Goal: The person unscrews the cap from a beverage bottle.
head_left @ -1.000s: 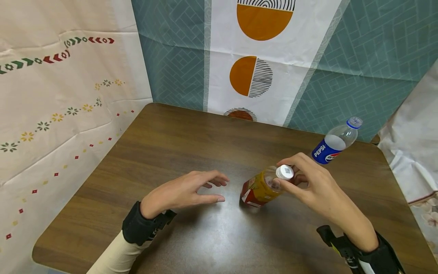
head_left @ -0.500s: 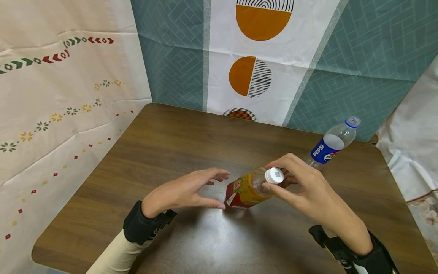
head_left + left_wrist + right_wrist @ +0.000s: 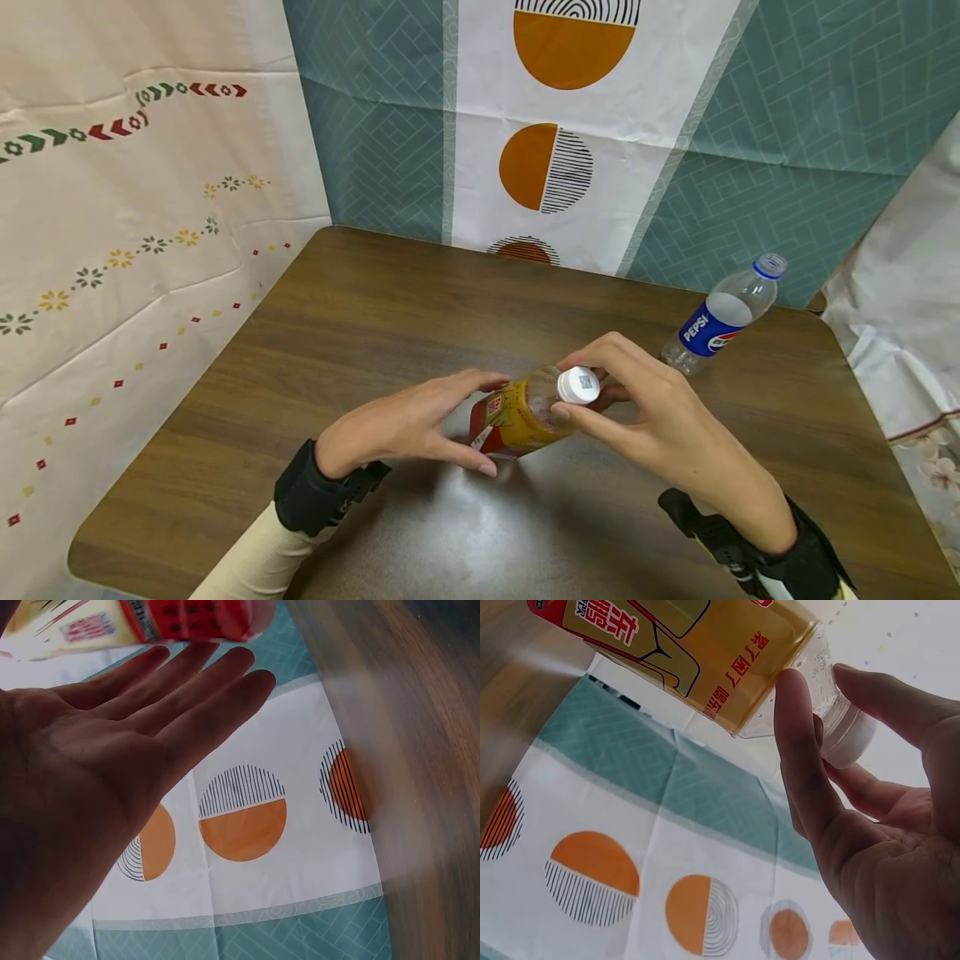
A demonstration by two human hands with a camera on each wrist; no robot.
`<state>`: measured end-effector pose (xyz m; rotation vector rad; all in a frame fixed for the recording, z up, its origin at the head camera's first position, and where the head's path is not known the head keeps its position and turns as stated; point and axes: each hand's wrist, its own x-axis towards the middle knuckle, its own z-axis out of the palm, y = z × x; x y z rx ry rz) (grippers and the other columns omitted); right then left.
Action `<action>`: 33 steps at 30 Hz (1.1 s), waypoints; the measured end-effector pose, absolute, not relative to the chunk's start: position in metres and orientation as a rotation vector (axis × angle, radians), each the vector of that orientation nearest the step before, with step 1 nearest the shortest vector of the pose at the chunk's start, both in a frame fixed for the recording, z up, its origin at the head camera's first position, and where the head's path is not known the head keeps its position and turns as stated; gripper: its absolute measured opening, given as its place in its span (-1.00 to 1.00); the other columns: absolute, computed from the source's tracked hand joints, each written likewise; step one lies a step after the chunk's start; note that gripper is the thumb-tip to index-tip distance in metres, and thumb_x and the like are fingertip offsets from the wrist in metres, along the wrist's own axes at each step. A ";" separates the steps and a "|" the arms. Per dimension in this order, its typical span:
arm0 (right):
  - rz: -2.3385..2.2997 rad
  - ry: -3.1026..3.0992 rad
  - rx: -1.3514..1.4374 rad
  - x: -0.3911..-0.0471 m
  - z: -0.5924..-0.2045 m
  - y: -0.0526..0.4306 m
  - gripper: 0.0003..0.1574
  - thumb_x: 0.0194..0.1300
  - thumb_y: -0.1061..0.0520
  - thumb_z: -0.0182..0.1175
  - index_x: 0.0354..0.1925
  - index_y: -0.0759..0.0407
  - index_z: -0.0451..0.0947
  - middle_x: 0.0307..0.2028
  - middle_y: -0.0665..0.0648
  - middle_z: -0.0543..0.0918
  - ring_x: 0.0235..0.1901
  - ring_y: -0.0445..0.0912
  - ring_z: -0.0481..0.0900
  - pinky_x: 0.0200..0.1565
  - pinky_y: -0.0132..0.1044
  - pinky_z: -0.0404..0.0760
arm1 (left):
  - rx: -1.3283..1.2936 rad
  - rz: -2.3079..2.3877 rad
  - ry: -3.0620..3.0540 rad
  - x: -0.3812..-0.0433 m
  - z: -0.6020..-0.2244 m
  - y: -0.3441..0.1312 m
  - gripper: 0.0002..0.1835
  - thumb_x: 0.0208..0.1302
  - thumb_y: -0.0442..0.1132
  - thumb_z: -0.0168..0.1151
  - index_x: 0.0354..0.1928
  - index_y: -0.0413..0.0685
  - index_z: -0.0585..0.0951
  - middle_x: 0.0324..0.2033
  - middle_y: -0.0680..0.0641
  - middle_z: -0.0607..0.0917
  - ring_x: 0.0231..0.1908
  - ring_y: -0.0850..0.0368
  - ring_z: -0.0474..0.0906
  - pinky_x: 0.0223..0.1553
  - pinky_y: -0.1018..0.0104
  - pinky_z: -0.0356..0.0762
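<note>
My right hand (image 3: 648, 400) pinches a plastic drink bottle (image 3: 517, 412) at its neck, thumb and fingers just below the white cap (image 3: 578, 385). The bottle has a yellow-and-red label and leans, its base toward the left hand. In the right wrist view the label (image 3: 697, 652) shows red characters, and the fingertips lie against the clear neck. My left hand (image 3: 412, 421) stands around the base end with fingers straight and thumb spread. In the left wrist view its fingers (image 3: 217, 705) extend beside the red base (image 3: 206, 619); whether they touch it I cannot tell.
A clear Pepsi bottle (image 3: 723, 317) with a blue label stands uncapped on the right part of the wooden table (image 3: 390, 308), beyond my right hand. A patterned cloth (image 3: 525, 100) hangs along the far edge. Pale cloths border the left and right sides.
The right hand has moved left with the drink bottle, bringing its base between the left thumb and fingers. The left hand has stayed almost in place, its thumb spreading wider.
</note>
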<state>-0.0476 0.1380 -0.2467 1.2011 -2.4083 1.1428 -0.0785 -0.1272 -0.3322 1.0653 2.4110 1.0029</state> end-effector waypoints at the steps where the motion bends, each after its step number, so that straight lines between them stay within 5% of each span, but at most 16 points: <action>1: 1.144 -2.392 1.212 -0.046 -0.244 0.135 -0.50 -0.07 0.40 0.41 -0.10 0.25 0.51 -0.21 0.01 0.53 -0.29 -0.22 0.51 -0.34 -0.41 0.67 | 1.065 1.009 2.406 -0.078 -0.332 -0.126 -0.01 -0.02 0.32 0.28 0.42 0.12 0.12 0.29 0.07 0.31 0.23 0.22 0.23 0.17 0.04 0.35; 16: 1.173 -2.358 1.212 -0.038 -0.230 0.117 -0.54 -0.09 0.44 0.39 -0.16 0.33 0.51 -0.26 0.03 0.51 -0.33 -0.23 0.50 -0.41 -0.31 0.69 | 1.178 1.134 2.345 -0.081 -0.339 -0.121 -0.08 -0.01 0.21 0.35 0.35 0.13 0.15 -0.02 0.13 0.51 -0.10 0.29 0.47 -0.11 0.25 0.56; 33: 1.080 -2.345 1.170 -0.045 -0.239 0.121 -0.50 -0.09 0.36 0.43 -0.12 0.27 0.52 -0.23 0.01 0.51 -0.33 -0.25 0.49 -0.41 -0.49 0.63 | 1.117 1.123 2.507 -0.081 -0.338 -0.122 -0.17 0.01 0.22 0.33 0.29 0.19 0.21 -0.18 0.14 0.52 -0.26 0.29 0.48 -0.35 0.36 0.59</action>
